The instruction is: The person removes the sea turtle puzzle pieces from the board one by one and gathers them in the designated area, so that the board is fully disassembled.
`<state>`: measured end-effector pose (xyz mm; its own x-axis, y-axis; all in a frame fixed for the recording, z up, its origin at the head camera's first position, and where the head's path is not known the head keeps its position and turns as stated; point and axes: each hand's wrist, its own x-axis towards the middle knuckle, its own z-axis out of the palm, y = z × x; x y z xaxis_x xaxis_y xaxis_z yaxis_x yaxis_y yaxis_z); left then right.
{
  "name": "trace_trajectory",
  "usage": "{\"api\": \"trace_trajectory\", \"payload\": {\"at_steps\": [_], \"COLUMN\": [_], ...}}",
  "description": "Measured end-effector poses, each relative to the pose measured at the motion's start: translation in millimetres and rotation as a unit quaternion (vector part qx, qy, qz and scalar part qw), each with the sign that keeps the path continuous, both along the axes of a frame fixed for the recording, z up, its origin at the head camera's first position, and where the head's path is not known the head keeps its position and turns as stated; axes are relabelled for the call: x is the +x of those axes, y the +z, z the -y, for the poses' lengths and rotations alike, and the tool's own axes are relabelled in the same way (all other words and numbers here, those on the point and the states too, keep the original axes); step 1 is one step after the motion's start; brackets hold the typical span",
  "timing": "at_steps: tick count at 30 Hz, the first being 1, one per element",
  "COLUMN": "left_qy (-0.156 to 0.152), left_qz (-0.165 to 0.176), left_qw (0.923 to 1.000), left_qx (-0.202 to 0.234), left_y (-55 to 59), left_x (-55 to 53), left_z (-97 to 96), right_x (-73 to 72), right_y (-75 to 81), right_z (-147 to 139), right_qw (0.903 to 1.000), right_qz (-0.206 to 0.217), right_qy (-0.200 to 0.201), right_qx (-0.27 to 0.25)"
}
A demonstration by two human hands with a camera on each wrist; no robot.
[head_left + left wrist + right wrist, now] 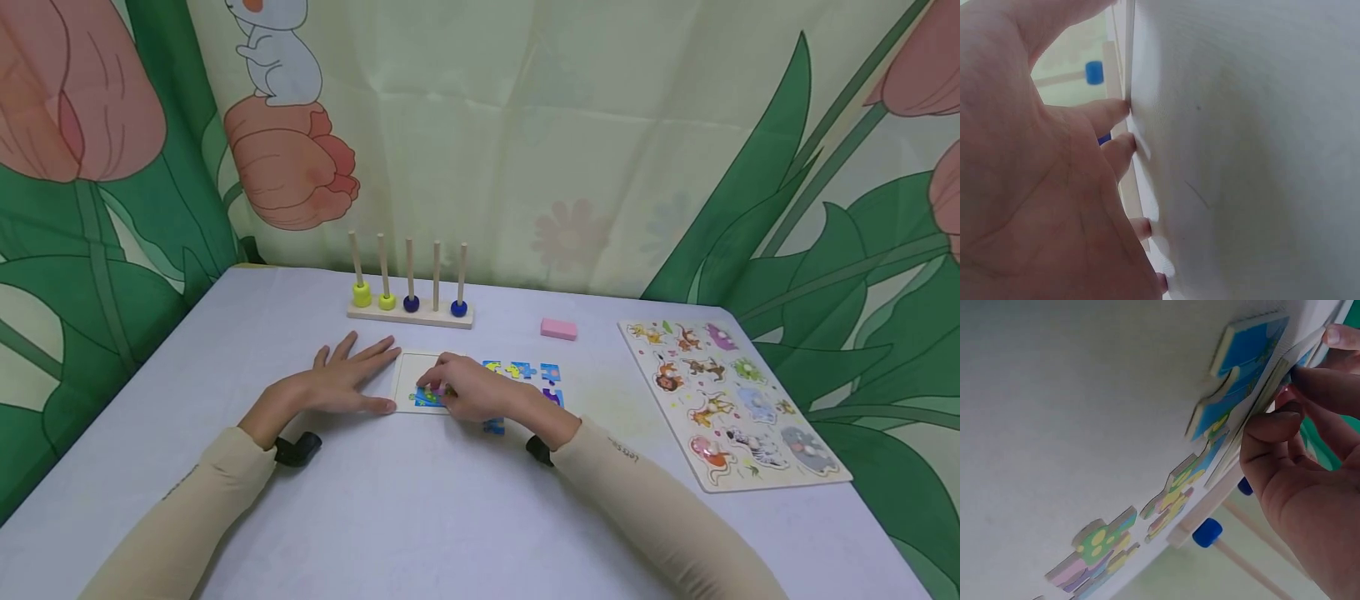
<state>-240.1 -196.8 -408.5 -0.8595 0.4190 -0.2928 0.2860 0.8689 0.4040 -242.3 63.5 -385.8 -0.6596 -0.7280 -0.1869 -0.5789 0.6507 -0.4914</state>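
Note:
A pale wooden puzzle tray (405, 367) lies flat on the table, with a few joined blue and green puzzle pieces (427, 399) in its lower left part. Spread fingers of my left hand (341, 379) rest at the tray's left edge, the thumb and index fingertip touching it. Over the tray, my right hand (472, 387) is bent down and pinches a puzzle piece between thumb and fingers; the hand mostly hides it. Loose jigsaw pieces (550, 372) lie to the right of the tray, seen close up as blue-and-green pieces (1229, 375) in the right wrist view.
Behind the tray stands a wooden peg stand (412, 317) with yellow and dark blue beads. A pink block (558, 329) lies at the back right. An animal puzzle board (738, 400) lies at the table's right side. A printed curtain (480, 150) hangs behind.

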Motion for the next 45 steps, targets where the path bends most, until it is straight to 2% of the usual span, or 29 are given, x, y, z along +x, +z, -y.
{"api": "trace_trajectory", "payload": {"at_steps": [11, 21, 31, 45], "left_qy": [-0.004, -0.005, -0.003, -0.006], "left_qz": [-0.004, -0.006, -0.006, -0.007], "left_qw": [1.0000, 1.0000, 1.0000, 1.0000], "left_qx": [0.003, 0.004, -0.004, 0.003], "left_y": [5.7, 3.6, 0.8, 1.4], "left_x": [4.9, 3.0, 1.0, 1.6], "left_z": [-0.7, 0.4, -0.3, 0.6], "right_x": [-3.4, -3.8, -1.2, 4.0], "right_y": [1.4, 3.7, 2.3, 3.6], "right_z": [4.6, 6.8, 2.6, 2.9], "right_qw": [0.9997, 0.9998, 0.9998, 0.9995], "right_qz": [0.016, 0.017, 0.002, -0.030], "right_qy": [0.001, -0.010, -0.020, -0.003], "right_qx": [0.017, 0.008, -0.008, 0.010]}}
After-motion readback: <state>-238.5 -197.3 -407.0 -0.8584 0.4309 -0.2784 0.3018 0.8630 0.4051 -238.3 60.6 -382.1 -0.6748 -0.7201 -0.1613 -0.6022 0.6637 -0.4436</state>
